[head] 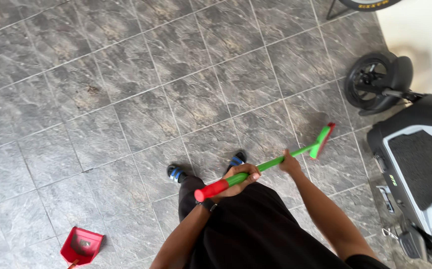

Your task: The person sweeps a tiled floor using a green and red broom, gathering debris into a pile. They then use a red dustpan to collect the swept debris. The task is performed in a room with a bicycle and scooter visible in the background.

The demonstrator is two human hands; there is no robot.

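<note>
I hold a broom with a green handle (270, 162) in both hands. My left hand (238, 179) grips it near the red top end (211, 190). Further down the handle, my right hand (290, 163) is closed around it. The green and red broom head (322, 140) rests on the grey tiled floor (126, 84) to my front right. My feet in black and blue sandals (176, 173) stand on the tiles below the handle.
A red dustpan (81, 246) lies on the floor at the lower left. A parked scooter (415, 149) with its black wheel (370, 82) stands close on the right. Another tyre (368, 4) shows at the top edge.
</note>
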